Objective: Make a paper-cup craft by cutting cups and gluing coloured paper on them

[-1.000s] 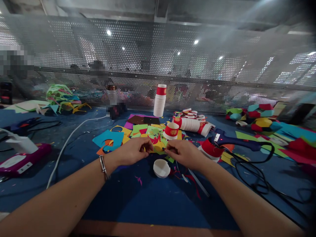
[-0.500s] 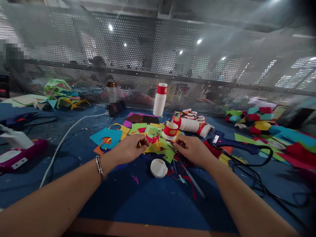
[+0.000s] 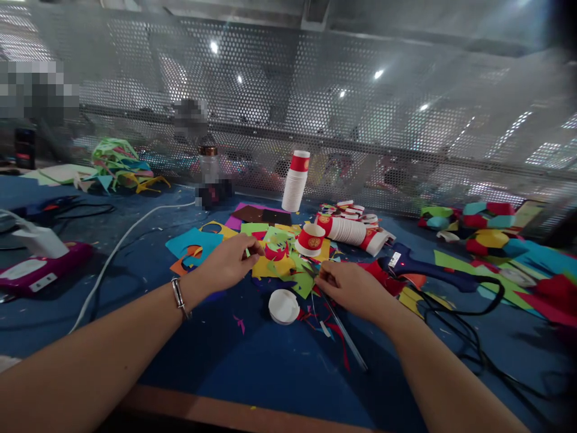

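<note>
My left hand [image 3: 234,260], with a bracelet at the wrist, hovers at the left side of a pile of coloured paper scraps [image 3: 277,267]. Its thumb and fingers are a little apart, and nothing shows between them. My right hand [image 3: 349,287] is low at the pile's right side, fingers curled; what they hold, if anything, is hidden. Just behind it stands a red and white paper cup [image 3: 310,240]. A white cut-off cup base [image 3: 283,307] lies between my forearms. A thin clear rod [image 3: 349,340] slants across the table below my right hand.
A tall stack of paper cups [image 3: 295,183] stands at the back, with another stack [image 3: 347,230] lying beside it. At right are a blue glue gun [image 3: 433,269] and its black cord [image 3: 473,337]. A purple power strip [image 3: 67,260] and white cable [image 3: 115,252] lie left.
My left hand has drawn slightly left and up, its thumb dropping away from the fingers. My right hand has shifted down a little. The camera view has turned slightly.
</note>
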A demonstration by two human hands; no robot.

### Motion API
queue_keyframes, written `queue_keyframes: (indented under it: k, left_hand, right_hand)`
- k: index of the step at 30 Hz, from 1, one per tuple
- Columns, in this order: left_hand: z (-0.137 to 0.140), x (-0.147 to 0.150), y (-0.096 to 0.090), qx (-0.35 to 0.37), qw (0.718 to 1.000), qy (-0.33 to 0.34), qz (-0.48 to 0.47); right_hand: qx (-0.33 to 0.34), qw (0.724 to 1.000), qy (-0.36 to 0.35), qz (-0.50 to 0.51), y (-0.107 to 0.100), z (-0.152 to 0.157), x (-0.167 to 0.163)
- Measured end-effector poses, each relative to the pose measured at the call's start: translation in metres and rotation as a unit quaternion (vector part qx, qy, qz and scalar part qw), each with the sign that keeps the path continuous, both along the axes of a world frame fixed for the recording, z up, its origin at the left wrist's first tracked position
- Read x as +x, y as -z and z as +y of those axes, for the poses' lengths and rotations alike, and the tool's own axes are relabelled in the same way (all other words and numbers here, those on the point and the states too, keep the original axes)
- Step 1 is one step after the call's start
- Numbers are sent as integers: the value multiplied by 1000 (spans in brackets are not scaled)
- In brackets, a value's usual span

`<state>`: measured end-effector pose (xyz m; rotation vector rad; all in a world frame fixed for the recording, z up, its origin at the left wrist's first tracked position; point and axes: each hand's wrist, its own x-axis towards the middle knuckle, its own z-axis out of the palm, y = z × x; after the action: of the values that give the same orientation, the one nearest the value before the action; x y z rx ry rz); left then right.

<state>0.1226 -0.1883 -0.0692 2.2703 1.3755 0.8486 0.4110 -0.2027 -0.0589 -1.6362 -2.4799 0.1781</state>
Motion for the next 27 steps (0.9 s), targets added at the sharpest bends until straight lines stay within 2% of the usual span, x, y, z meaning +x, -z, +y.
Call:
queue_keyframes:
  k: [7, 12, 15, 20, 22, 25, 27]
  left_hand:
    - [11, -2, 6, 22, 1000, -21, 1]
    - [7, 8, 8, 25, 1000, -15, 8]
    - [0, 15, 2, 22, 1000, 4, 12]
    - [-22, 34, -19, -2, 995, 89, 44]
    - [-35, 46, -23, 26, 990, 121, 71]
    - [-56, 62, -15, 111, 972, 186, 92]
    - [-69, 69, -5, 151, 938, 296, 99]
  right_hand:
    - [-2, 1000, 4, 2, 0, -1, 0]
    - [-10, 1000, 18, 12, 0, -2, -1]
    - [-14, 999, 25, 21, 0, -3, -1]
    - [-26, 999, 35, 31, 1, -2, 0]
    - [-36, 998, 36, 35, 2, 0, 0]
    - [-49, 997, 33, 44, 4, 1, -1]
    - [-51, 997, 31, 52, 5, 0, -1]
